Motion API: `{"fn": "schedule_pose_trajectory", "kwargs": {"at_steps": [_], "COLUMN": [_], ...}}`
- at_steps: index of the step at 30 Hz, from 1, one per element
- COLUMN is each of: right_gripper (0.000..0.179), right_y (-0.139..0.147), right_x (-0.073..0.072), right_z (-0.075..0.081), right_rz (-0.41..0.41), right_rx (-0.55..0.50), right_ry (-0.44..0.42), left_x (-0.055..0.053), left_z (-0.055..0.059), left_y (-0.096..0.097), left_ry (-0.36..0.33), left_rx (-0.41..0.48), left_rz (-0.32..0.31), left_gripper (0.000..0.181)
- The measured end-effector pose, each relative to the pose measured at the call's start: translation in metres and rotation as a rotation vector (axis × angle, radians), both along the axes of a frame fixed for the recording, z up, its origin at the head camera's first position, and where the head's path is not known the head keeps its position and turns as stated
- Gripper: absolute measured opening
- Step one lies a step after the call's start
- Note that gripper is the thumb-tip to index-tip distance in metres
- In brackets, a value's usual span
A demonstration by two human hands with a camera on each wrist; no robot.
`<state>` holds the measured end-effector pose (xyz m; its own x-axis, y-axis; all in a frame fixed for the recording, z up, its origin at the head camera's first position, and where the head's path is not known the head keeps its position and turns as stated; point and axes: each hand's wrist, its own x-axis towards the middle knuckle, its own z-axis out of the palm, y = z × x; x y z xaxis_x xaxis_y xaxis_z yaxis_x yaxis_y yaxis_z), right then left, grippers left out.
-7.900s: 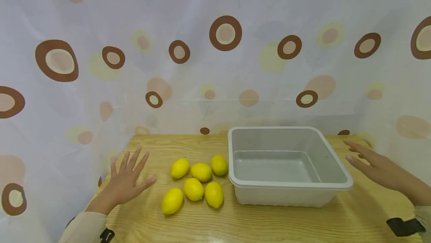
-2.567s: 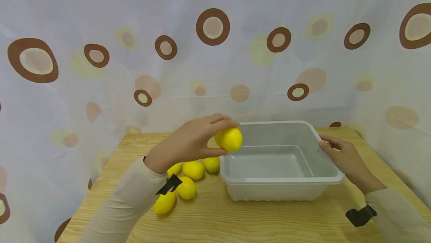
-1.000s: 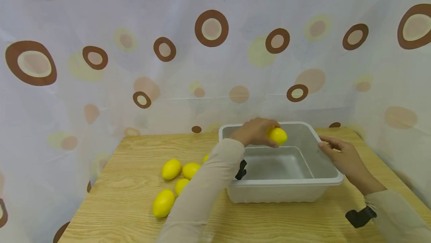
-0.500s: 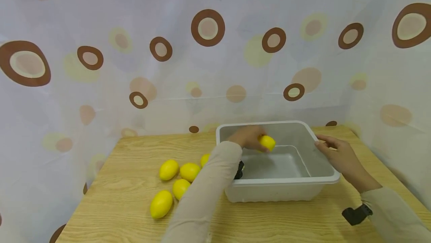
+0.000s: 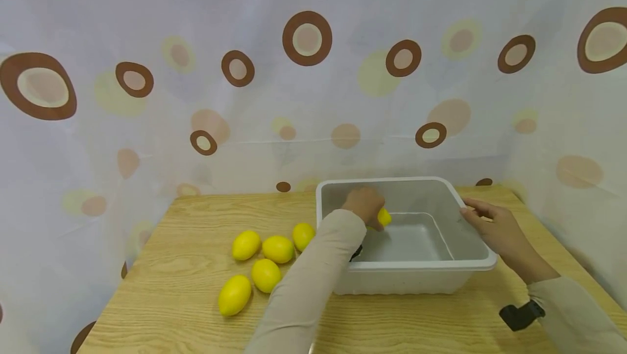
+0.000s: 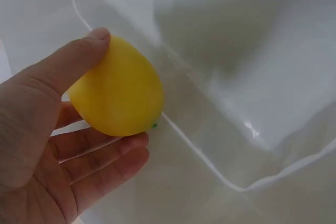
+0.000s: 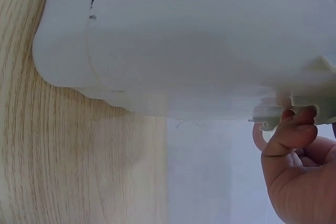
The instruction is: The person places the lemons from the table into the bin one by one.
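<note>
My left hand (image 5: 364, 205) reaches down inside the pale grey plastic tub (image 5: 411, 264), at its left part. It holds a yellow lemon (image 6: 118, 90) between thumb and fingers, over the tub's floor in the left wrist view. In the head view most of that lemon is hidden behind the hand. At the tub's right side my right hand (image 5: 495, 229) pinches the rim, thumb on top. The right wrist view shows its curled fingers (image 7: 296, 132) under the rim's edge, beside the outer wall.
Several more lemons lie on the wooden table (image 5: 176, 267) left of the tub; one lemon (image 5: 234, 295) is nearest the front and another lemon (image 5: 303, 236) sits close to the tub wall. A patterned curtain (image 5: 254, 109) hangs behind and at both sides.
Earlier both hands were spread and empty. My left hand has since lifted a lemon from the table, carried it right over the rim and lowered it into the tub; the right hand took the rim.
</note>
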<state>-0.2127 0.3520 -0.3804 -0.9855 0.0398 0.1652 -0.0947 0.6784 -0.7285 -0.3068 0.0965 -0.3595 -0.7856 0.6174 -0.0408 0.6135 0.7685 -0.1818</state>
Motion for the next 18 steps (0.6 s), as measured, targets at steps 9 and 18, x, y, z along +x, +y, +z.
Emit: {"fn": "schedule_pose_trajectory", "kwargs": {"at_steps": [9,18], "right_gripper": [0.058,0.056], "right_y": [0.002,0.002], "right_x": [-0.001,-0.001], "right_z": [-0.002,0.000], "right_rz": [0.022,0.032], "right_rx": [-0.008,-0.009], "right_ry": [-0.013,0.007], "left_x": [-0.012,-0.008], "left_z": [-0.013,-0.008], "left_y": [-0.003,-0.006], "left_ry": [-0.188,-0.231], "left_rx": [0.079,0.102], "left_rz": [0.086,0.123], "left_gripper": [0.034,0.033]}}
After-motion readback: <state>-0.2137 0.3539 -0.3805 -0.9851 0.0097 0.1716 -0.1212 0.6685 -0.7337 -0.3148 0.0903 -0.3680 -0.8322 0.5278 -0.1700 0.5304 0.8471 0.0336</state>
